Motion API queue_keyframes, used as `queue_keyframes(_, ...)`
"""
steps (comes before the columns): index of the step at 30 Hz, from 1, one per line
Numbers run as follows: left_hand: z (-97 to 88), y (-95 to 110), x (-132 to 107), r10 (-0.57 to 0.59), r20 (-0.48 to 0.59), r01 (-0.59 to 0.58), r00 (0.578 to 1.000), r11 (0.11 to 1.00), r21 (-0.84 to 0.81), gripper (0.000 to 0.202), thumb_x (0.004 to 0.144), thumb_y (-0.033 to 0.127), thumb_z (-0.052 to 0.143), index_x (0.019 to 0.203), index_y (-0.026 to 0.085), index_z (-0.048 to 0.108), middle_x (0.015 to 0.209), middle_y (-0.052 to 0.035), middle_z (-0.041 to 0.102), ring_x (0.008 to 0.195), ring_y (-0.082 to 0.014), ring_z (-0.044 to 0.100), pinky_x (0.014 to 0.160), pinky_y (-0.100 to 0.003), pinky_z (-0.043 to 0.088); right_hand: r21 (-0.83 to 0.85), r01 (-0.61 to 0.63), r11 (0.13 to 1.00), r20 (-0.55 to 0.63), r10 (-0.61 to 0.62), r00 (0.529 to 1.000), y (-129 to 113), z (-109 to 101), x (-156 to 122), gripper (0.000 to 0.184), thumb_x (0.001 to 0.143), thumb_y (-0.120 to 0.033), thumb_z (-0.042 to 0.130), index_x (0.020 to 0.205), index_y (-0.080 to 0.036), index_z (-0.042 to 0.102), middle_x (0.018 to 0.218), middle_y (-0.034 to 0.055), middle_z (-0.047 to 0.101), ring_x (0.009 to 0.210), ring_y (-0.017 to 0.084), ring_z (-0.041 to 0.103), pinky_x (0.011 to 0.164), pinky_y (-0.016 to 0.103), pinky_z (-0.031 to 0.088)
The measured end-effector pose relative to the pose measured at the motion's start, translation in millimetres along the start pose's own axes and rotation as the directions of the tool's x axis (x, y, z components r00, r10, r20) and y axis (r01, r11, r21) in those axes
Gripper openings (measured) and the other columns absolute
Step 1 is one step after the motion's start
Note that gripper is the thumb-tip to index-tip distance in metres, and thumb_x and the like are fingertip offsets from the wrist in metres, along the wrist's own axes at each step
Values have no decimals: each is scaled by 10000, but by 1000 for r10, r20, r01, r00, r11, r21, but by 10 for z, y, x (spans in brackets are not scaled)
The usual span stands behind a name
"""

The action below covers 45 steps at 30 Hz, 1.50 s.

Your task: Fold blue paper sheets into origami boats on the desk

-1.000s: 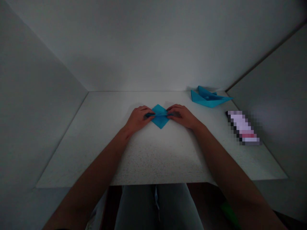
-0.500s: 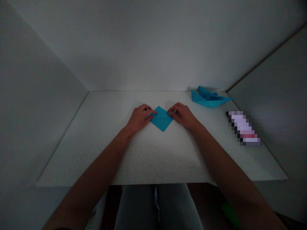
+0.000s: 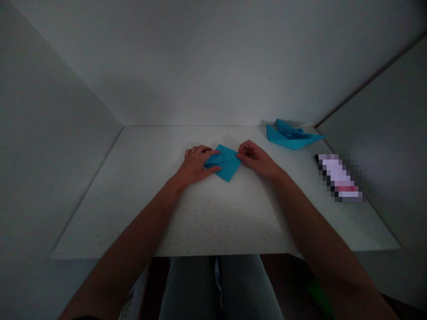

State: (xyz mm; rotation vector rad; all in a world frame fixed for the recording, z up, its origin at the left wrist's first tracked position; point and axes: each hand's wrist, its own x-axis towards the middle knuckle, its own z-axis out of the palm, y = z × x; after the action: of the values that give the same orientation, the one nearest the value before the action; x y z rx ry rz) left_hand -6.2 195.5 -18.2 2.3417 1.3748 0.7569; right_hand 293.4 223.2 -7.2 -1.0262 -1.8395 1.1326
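Observation:
A small blue folded paper (image 3: 230, 166), roughly diamond-shaped with a crease across its middle, lies between my hands. My left hand (image 3: 196, 162) holds its left side, with the index finger and thumb apart over the top of the sheet. The paper's left corner reaches in between that thumb and finger. On the other side, my right hand (image 3: 255, 158) pinches the right corner between thumb and curled fingers. What the fingers do underneath is hidden.
A blue paper boat (image 3: 293, 140) stands at the back right of the white table (image 3: 207, 222), by the wall. Nearer, a phone (image 3: 340, 178) with a blurred, lit screen lies beside the right-hand panel. Walls border the table at the back and left.
The paper has turned slightly, its right corner now higher. My left thumb and index finger have spread further over the sheet. My right hand has shifted a little to the right.

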Motion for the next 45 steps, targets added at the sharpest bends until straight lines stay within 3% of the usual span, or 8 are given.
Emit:
queue_keyframes(5,-18,34,3,-56,-31,47,998,973,-226,582,990,538,804,1512,330,656,1441,-103,733,1262,-317,693,1215,-565,386,32,41,999,-124,-37,992,-33,43,55,363,982,-616,764,1124,-283,802,990,38,752,890,207,670,848,374,566)
queue_keyframes(10,37,8,35,-123,-60,61,991,791,-608,752,814,496,971,1452,273,639,1459,-132,703,1184,-262,742,1072,-439,576,133,44,990,-203,-17,979,7,72,73,432,941,-665,806,1163,-296,839,1103,53,799,974,222,709,928,398,593)
queue_keyframes(15,134,-109,95,-197,-47,98,979,663,-742,689,764,472,1001,1345,232,719,1328,-118,739,1070,-224,757,987,-403,645,94,53,994,-141,-39,989,48,102,48,638,825,-622,942,1341,-279,788,937,21,747,857,199,673,877,387,596)
queue_keyframes(22,174,-194,99,-148,-208,-21,967,767,-642,475,839,460,951,1238,241,815,1502,-135,590,1216,-247,735,1006,-422,691,-54,120,991,-85,-124,989,32,104,27,423,917,-501,872,1273,-278,822,1069,47,764,865,185,655,895,383,584)
queue_keyframes(26,108,-102,59,-36,-194,-69,980,858,-509,398,912,431,896,1259,254,815,1392,-121,674,1203,-241,738,947,-387,699,-94,189,977,-132,-200,971,21,90,45,255,937,-491,855,1092,-289,861,1011,46,744,876,194,651,828,360,566)
queue_keyframes(31,42,41,36,41,-146,-101,988,898,-428,524,933,393,885,1418,252,744,1239,-97,759,1006,-182,746,833,-285,656,65,120,991,-161,-108,981,17,121,29,545,843,-498,954,1319,-290,788,957,1,711,778,158,621,758,334,553)
queue_keyframes(40,61,122,56,74,-322,-178,944,935,-306,168,972,180,759,1131,230,771,896,4,606,777,-129,611,706,-245,533,204,58,977,-149,-27,988,28,222,44,606,855,-508,935,1369,-287,701,920,-32,640,706,124,629,652,285,552)
queue_keyframes(45,86,152,13,126,-174,-183,977,912,-366,340,973,241,778,1303,252,700,963,-5,659,830,-144,642,774,-285,564,233,15,972,-83,5,997,-9,288,28,602,892,-543,907,1395,-300,682,1052,25,739,885,180,725,818,346,644)
